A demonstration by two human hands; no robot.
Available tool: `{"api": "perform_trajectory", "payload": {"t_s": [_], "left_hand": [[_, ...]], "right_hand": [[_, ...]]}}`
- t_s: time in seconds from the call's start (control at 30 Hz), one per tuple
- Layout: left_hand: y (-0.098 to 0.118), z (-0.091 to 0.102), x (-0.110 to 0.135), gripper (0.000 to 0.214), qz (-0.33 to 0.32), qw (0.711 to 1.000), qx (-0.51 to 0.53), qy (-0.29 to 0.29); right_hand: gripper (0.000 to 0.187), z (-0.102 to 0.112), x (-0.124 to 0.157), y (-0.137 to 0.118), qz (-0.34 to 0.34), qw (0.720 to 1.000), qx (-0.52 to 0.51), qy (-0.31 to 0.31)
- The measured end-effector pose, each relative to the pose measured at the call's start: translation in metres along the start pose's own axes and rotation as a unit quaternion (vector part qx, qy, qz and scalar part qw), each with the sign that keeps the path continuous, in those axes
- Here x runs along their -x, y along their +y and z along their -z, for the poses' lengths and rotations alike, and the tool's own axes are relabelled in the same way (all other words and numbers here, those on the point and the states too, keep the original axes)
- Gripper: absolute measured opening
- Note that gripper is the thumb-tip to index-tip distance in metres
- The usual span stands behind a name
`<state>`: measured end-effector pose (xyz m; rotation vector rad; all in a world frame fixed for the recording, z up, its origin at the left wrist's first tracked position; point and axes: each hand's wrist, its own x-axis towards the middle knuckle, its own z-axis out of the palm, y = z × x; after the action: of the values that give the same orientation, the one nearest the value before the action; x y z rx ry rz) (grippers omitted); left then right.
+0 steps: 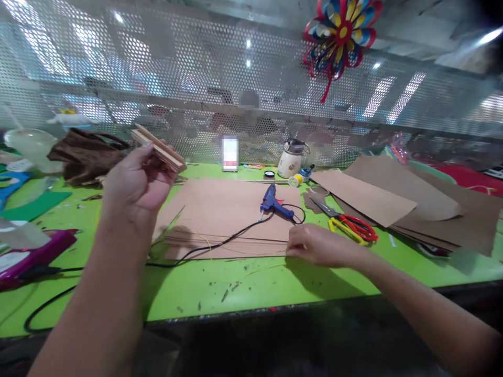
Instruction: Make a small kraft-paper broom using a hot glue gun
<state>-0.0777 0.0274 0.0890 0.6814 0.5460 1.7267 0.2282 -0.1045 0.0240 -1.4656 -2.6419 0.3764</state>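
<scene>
My left hand (139,180) is raised over the left part of the table. Its fingers are closed around a small layered stack of brown cardboard strips (161,149). My right hand (314,245) rests low at the front right corner of the brown paper sheets (223,204), fingers curled together. What lies inside them, if anything, is hidden; a thin yellow thread (267,269) trails near it. On the sheets lies a blue glue gun (273,203), its black cord running left.
Red and yellow-handled scissors (349,222) lie right of the sheets, before a pile of brown paper (404,193). A jar (291,158) and yellow thread spool (295,180) stand behind. A purple device (43,256) and brown cloth bag (84,157) occupy the left.
</scene>
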Motion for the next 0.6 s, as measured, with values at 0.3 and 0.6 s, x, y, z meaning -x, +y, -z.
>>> {"api": "perform_trajectory", "payload": {"t_s": [0.3,0.6], "left_hand": [[-0.037,0.008,-0.003,0.021,0.041,0.998,-0.043,-0.028],[-0.035,0.025,-0.016,0.018,0.018,0.997,-0.048,-0.051]], "right_hand": [[0.03,-0.042,-0.042,-0.086,0.07,0.993,0.072,0.059],[0.013,-0.072,-0.085,-0.112,0.046,0.995,-0.07,0.048]]}}
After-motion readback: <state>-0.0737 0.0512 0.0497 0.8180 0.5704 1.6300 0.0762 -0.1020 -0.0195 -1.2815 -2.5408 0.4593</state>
